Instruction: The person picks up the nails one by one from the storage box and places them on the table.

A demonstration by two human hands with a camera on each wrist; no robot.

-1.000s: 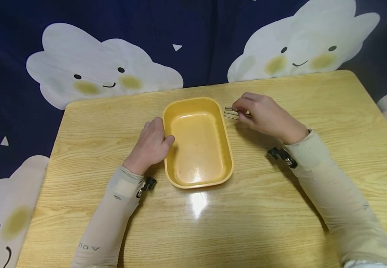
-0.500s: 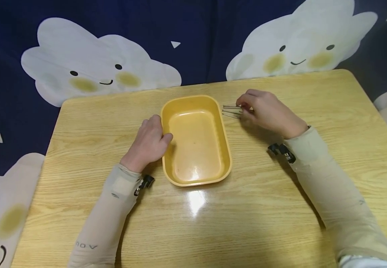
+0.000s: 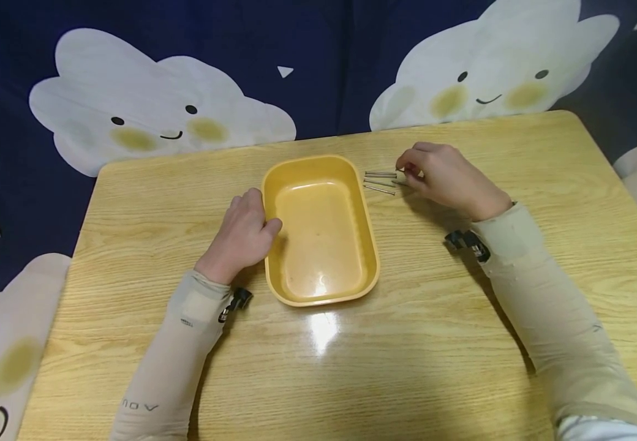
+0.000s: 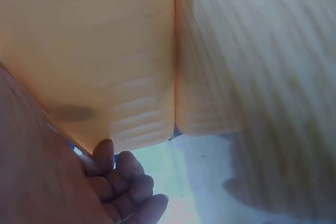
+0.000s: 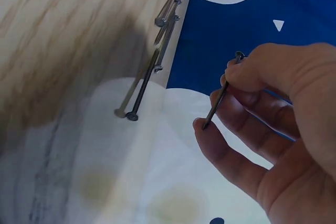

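A yellow plastic tray [image 3: 321, 239] sits on the wooden table. My left hand [image 3: 239, 237] grips its left wall, thumb over the rim and fingers on the outer side. The left wrist view shows that wall and the curled fingertips [image 4: 134, 182] close up. To the tray's right, my right hand [image 3: 451, 180] pinches a single metal nail [image 5: 216, 105] between thumb and fingers, its head by the thumb. Several more nails [image 5: 143, 85] lie roughly side by side on the table, between the tray and the right hand; the held one is clear of them in the right wrist view.
The pale wooden table [image 3: 296, 373] ends at a back edge just beyond the tray and nails. Behind it hangs a dark blue cloth [image 3: 324, 73] with smiling white clouds. Small black wrist cameras [image 3: 467, 245] sit on both sleeved forearms.
My right hand has drawn back to the right from the nails, with one now between its fingers; the others lie uncovered. The left hand keeps its grip on the tray.
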